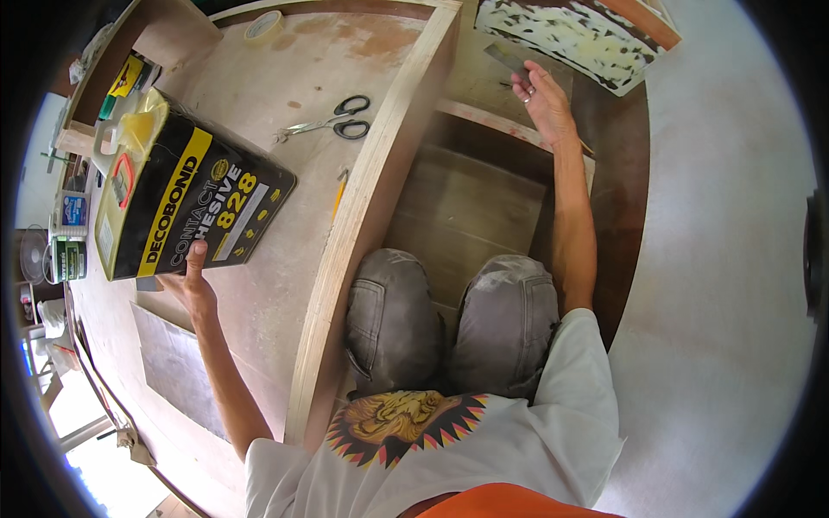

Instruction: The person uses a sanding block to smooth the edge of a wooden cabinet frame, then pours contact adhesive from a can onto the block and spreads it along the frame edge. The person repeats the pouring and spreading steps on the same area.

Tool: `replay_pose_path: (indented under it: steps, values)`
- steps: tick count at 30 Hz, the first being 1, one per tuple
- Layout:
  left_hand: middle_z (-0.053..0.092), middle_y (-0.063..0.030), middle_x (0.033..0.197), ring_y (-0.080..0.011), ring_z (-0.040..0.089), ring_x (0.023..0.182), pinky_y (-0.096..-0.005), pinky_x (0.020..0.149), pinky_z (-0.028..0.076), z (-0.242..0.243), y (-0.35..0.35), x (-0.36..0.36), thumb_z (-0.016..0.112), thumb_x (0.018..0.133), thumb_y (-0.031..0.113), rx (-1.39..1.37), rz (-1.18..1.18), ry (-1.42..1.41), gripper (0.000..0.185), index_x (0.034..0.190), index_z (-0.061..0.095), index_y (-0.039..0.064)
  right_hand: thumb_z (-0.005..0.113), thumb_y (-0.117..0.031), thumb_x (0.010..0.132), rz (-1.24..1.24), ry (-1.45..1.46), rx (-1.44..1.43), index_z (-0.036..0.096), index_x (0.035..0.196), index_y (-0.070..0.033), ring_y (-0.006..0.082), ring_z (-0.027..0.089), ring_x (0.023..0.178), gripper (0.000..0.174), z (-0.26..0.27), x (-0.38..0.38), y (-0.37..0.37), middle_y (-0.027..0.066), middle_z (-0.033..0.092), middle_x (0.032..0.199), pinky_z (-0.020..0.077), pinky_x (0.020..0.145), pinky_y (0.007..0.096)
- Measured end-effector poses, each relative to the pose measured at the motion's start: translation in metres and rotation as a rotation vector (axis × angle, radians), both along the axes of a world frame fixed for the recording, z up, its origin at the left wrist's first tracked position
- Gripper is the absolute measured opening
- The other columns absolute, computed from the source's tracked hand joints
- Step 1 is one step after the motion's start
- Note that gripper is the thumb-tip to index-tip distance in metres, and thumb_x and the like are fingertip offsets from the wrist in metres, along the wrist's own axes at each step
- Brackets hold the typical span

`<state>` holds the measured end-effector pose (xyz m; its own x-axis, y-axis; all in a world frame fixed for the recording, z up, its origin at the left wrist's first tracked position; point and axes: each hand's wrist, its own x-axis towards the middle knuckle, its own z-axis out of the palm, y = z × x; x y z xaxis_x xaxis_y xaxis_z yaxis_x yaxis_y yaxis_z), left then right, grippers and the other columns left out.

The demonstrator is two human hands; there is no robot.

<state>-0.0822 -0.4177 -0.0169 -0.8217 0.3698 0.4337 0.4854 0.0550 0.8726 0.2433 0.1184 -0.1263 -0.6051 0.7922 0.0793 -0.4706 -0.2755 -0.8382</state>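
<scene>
My left hand (194, 285) is at the lower edge of a black and yellow metal can of contact adhesive (201, 188), its thumb pressed on the printed side and the other fingers hidden beneath. The can is tilted over the wooden surface, with a red handle and yellowish film on its top. My right hand (544, 97) holds a thin flat scraper (507, 60) by one end, above a board at the upper right. Near the scraper stands a panel (570, 39) with patchy, pale yellowish coating.
Black-handled scissors (350, 118), a tape roll (263, 27) and a yellow pencil-like tool (339, 197) lie on the wooden surface. A raised wooden edge (363, 220) runs beside my knees. A grey sheet (175, 366) lies at left, near several containers (69, 259).
</scene>
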Motion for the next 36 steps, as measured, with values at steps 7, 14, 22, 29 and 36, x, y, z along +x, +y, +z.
replay_pose_path:
  steps: [7,14,22,29,36]
  values:
    - [0.061,-0.0123,0.122,-0.0222,0.058,0.112,-0.0378,0.104,0.043,-0.01,0.0,-0.006,0.085,0.082,0.03,0.048,-0.015,-0.012,0.073,0.136,0.048,-0.003,0.071,0.001,0.093,-0.161,-0.143,0.341,0.055,0.136,0.002,0.0152,0.064,0.098,0.046,0.002,-0.018,0.018,0.0095,0.07,0.104,0.0511,0.086,0.027]
    - [0.055,-0.0138,0.135,-0.0252,0.054,0.121,-0.0398,0.109,0.04,-0.072,-0.017,-0.026,0.078,0.086,0.049,0.181,0.054,-0.082,0.084,0.142,0.041,-0.002,0.076,-0.014,0.094,-0.528,-0.135,0.442,0.068,0.097,-0.002,0.0058,0.046,0.062,0.015,0.01,-0.043,0.033,-0.0023,0.057,0.073,0.0357,0.057,0.0225]
    - [0.054,-0.0147,0.133,-0.0274,0.055,0.118,-0.0418,0.102,0.045,-0.092,-0.013,-0.01,0.073,0.088,0.058,0.11,0.058,-0.141,0.088,0.141,0.043,-0.006,0.078,-0.026,0.095,-0.483,0.18,-0.08,0.057,0.092,-0.016,0.0038,0.042,0.063,0.023,-0.029,-0.059,0.055,-0.0066,0.049,0.074,0.0346,0.056,0.0225]
    - [0.054,-0.0149,0.133,-0.0273,0.055,0.118,-0.0425,0.101,0.045,-0.09,-0.011,-0.005,0.073,0.087,0.058,0.131,0.038,-0.196,0.088,0.141,0.043,-0.006,0.075,-0.024,0.097,-0.486,0.122,0.017,0.057,0.106,-0.008,0.0189,0.069,0.082,0.026,-0.062,-0.091,0.065,0.0091,0.069,0.094,0.0586,0.072,0.0317]
    - [0.053,-0.0163,0.137,-0.0276,0.053,0.122,-0.042,0.105,0.042,-0.096,-0.02,-0.017,0.071,0.087,0.063,0.059,0.093,-0.081,0.093,0.141,0.043,-0.006,0.071,-0.017,0.098,-0.495,0.044,0.077,0.057,0.114,0.001,0.0303,0.074,0.087,0.028,-0.05,-0.128,0.082,0.0181,0.071,0.1,0.0653,0.078,0.0397]
